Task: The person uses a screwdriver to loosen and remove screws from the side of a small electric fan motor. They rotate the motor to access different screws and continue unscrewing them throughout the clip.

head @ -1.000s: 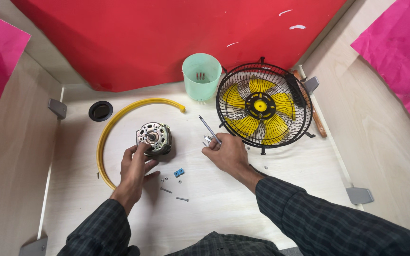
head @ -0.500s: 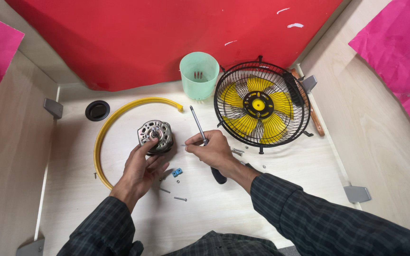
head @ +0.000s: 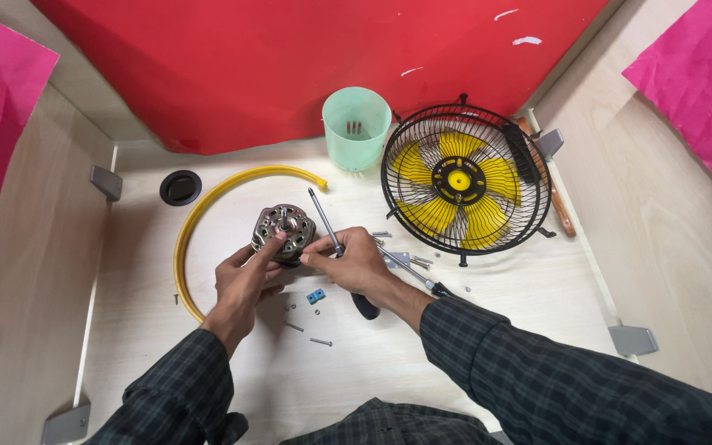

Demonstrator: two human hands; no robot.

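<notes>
A round metal fan motor (head: 283, 230) stands on the pale wooden table (head: 208, 379), steadied by my left hand (head: 245, 278) with thumb and fingers on its near rim. My right hand (head: 354, 262) grips a screwdriver (head: 324, 218) whose black handle pokes out below the palm and whose metal shaft points up and away, just right of the motor. The right thumb and forefinger touch the motor's side.
A yellow-bladed fan in a black wire cage (head: 465, 180) lies at the right, a pale green cup (head: 357, 126) behind it. A yellow curved hose (head: 199, 213), a black round cap (head: 180, 187), a second screwdriver (head: 412, 273), a small blue block (head: 316, 296) and loose screws (head: 320, 341) lie around.
My right hand has brought the screwdriver leftwards from beside the fan cage to the motor. My left hand has stayed on the motor.
</notes>
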